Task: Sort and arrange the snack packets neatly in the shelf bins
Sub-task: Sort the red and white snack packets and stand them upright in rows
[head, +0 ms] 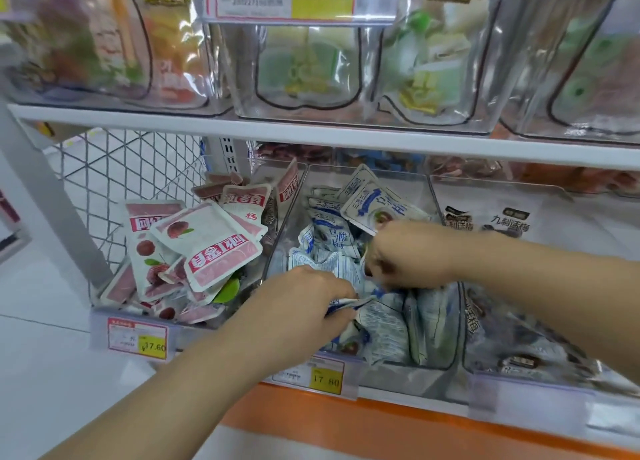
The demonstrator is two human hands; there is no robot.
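Both hands are inside the middle clear bin (446,324), which holds a heap of blue-and-white snack packets (384,317). My left hand (304,303) pinches the edge of one blue-and-white packet near the bin's front. My right hand (401,255) is closed on another blue-and-white packet (374,210) that stands tilted at the back of the heap. The left bin (104,307) is piled with pink-and-white lychee packets (207,248), lying at mixed angles. The right bin (519,373) holds white packets with black labels (509,220).
A white shelf board (311,132) runs just above the bins, carrying clear tubs of green and orange snacks (304,68). Yellow price tags (325,378) hang on the bin fronts. A wire mesh panel (138,168) closes the left side. An orange band (346,421) edges the shelf below.
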